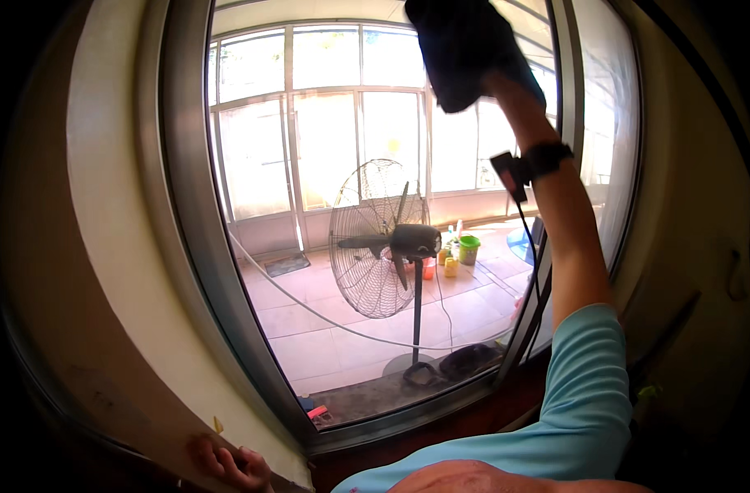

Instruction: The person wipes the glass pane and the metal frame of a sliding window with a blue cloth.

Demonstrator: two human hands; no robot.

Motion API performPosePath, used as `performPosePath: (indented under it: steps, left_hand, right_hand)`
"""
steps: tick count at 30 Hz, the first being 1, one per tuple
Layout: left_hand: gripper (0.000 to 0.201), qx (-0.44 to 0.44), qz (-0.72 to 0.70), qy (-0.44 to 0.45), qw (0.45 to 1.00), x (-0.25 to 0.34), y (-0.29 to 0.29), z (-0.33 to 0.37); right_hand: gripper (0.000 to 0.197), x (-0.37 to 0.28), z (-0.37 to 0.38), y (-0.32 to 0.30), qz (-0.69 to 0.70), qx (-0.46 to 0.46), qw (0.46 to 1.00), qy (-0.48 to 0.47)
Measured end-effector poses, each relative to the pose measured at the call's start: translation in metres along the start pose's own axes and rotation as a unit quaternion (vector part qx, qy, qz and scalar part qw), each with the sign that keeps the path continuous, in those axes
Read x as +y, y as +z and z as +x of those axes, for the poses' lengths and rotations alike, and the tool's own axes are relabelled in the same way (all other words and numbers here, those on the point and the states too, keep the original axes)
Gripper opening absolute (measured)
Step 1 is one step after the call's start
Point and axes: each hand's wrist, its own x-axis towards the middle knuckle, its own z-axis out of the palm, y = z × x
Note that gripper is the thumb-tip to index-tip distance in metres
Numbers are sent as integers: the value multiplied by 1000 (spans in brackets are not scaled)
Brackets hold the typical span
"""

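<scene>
Facing a big window pane (326, 205) set in a grey metal frame (196, 246); it fills most of the view, with a cream wall reveal (112, 246) to the left.

Beyond the glass: a tiled sunroom floor (326, 329), and far glazed panels (309, 123) bright with daylight.

Pedestal fan (383, 238) stands on those tiles, near the middle of the pane, round wire cage facing left, dark motor housing on its right. A thin cable (309, 308) sags across the floor in front of it.

My right arm (568, 246) runs up along the right side of the pane, in a light blue sleeve (584, 386). A black wrist strap (547, 156) has a small black device hanging just left of it.

Right hand (494, 78) is high at the top right, mostly covered by a dark cloth (461, 49). Grip is clenched on the cloth, which lies against the upper right part of the glass.

Left hand (227, 464) is low at the near left, fingers curled over the edge of the sill (145, 427). Grip holds nothing but that edge.

Small things, far right on the tiles: a green bucket (469, 246), a yellow container (450, 266) and an orange one (428, 269) close beside it. Dark objects lie at the fan's base; I cannot tell what they are.
</scene>
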Motion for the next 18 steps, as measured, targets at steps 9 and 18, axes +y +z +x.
performPosePath:
  steps: [9,18]
  left_hand:
    - [45,15,-33,-9,999,-9,5,-13]
    - [56,25,-89,17,996,-27,2,-23]
  right_hand:
    - [38,-65,101,24,-129,-74,989,1]
    - [43,-114,119,-1,17,32,999,15]
